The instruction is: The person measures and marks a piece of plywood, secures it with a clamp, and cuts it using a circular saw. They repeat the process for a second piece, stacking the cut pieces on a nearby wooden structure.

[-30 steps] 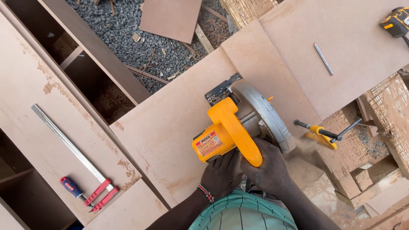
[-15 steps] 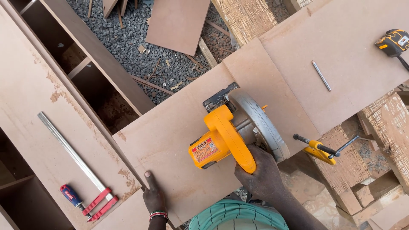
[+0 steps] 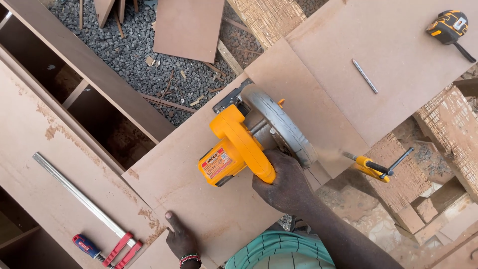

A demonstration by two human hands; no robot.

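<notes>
1. Saw point(image 3: 249, 144), yellow, is gripped at its handle by the right hand point(image 3: 281, 182), mid-board.
2. Board point(image 3: 199, 189) is pressed flat near its left edge by the left hand point(image 3: 179, 239), fingers spread, grasping nothing.
3. Clamp point(image 3: 373, 167) is seen just right of the saw.

Setting: open-air carpentry workshop, set up on loose grey gravel point(image 3: 144, 65) strewn with wood offcuts. Evidence: large brown fibreboard sheets point(image 3: 398, 55) laid flat as work surfaces, an unfinished cabinet carcass point(image 3: 89, 94) beside them, a yellow circular saw point(image 3: 249, 144) resting on one board. Also noted: bar clamp point(image 3: 94, 211), small yellow clamp point(image 3: 373, 167), tape measure point(image 3: 448, 26).
</notes>
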